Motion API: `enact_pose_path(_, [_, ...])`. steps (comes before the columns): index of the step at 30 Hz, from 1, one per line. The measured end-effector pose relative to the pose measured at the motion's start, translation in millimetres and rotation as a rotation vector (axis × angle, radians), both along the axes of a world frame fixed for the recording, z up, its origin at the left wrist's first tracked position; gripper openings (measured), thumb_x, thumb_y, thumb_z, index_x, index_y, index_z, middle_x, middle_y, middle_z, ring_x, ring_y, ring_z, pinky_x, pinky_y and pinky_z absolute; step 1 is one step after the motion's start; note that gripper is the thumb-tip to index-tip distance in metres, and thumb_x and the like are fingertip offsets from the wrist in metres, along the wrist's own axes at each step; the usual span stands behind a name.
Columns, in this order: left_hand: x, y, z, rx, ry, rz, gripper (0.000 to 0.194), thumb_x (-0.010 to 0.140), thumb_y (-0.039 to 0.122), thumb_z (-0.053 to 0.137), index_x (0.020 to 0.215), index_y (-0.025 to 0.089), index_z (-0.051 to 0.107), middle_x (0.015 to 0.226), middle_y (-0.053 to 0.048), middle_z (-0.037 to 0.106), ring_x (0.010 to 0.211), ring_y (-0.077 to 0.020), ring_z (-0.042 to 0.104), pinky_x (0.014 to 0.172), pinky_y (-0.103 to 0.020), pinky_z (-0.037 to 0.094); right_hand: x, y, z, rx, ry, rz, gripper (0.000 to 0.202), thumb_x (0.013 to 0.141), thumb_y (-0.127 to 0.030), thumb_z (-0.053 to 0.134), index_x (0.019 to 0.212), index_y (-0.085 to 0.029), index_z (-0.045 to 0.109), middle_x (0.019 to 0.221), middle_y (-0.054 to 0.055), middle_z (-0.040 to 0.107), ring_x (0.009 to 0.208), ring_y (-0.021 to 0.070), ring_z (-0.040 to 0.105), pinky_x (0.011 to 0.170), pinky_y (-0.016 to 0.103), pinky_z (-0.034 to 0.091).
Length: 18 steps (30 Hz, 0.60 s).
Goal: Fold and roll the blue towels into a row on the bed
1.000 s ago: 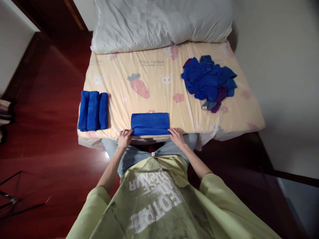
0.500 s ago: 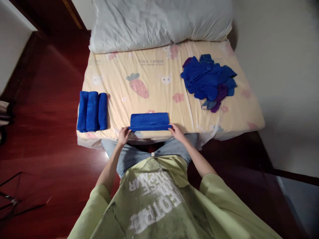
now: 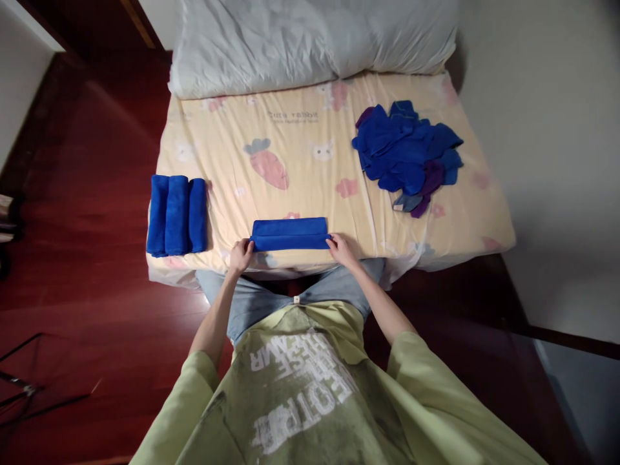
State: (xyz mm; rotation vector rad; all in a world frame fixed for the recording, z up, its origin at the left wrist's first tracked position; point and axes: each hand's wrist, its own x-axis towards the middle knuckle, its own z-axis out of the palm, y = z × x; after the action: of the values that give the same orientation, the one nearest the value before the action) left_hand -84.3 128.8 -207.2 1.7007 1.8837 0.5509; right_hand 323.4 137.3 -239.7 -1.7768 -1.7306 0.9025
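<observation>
A blue towel [image 3: 290,235] lies near the front edge of the bed, its near side folded over into a long strip. At its left end, my left hand [image 3: 241,255] pinches the near fold. My right hand [image 3: 341,249] pinches the same fold at the right end. Three rolled blue towels [image 3: 177,214] lie side by side at the left edge of the bed. Toward the right, a loose heap of blue and purple towels [image 3: 404,152] is piled up.
The bed [image 3: 232,194] has a yellow sheet with carrot and rabbit prints. Across its far end lies a bulky grey-white quilt [image 3: 310,42]. A wall [image 3: 542,161] stands at the right. Thin black stand legs [image 3: 29,391] rest on the red floor at lower left.
Both hands have carried the near fold of the towel away from me, so the folded strip is wider and less of the far part shows. The view has shifted slightly.
</observation>
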Motion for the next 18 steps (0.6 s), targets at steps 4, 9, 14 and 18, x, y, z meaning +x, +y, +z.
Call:
enact_pose_path(4, [-4,-4,-5.0,0.04,0.017,-0.014,0.041,0.096,0.05,0.04,0.099,0.019,0.066,0.099,-0.016,0.073,0.101,-0.0315,0.066,0.091,-0.043,0.052,1,0,-3.0,0.03,0.029,0.009,0.036,0.097,-0.046,0.055,0.121,-0.021,0.067,0.097,0.011,0.076,0.091,0.0258,0.072,0.086,0.04,0.058])
enact_pose_path(9, [-2,-1,-9.2,0.074,0.038,0.023,0.039,0.096,0.051,0.044,0.098,0.02,0.067,0.089,-0.013,0.073,0.095,-0.0302,0.066,0.086,-0.041,0.053,-1,0,0.8,0.081,0.022,0.01,0.036,0.095,-0.046,0.057,0.12,-0.021,0.066,0.088,0.009,0.076,0.082,0.0246,0.072,0.078,0.037,0.057])
enact_pose_path(14, [11,-2,-3.5,0.105,0.105,0.09,0.028,0.092,0.04,0.055,0.107,0.02,0.067,0.092,-0.012,0.071,0.102,-0.0325,0.062,0.09,-0.044,0.052,-10,-5,15.3,0.149,-0.116,-0.011,0.034,0.093,-0.041,0.062,0.123,-0.023,0.065,0.09,0.006,0.074,0.081,0.023,0.07,0.079,0.035,0.056])
enact_pose_path(18, [17,-5,4.9,0.26,0.155,0.038,0.028,0.091,0.027,0.058,0.117,0.02,0.067,0.125,-0.016,0.065,0.119,-0.0332,0.056,0.103,-0.048,0.046,-12,-8,27.6,0.325,-0.237,0.111,0.029,0.097,-0.03,0.056,0.121,-0.023,0.07,0.121,0.011,0.069,0.111,0.0273,0.064,0.099,0.042,0.05])
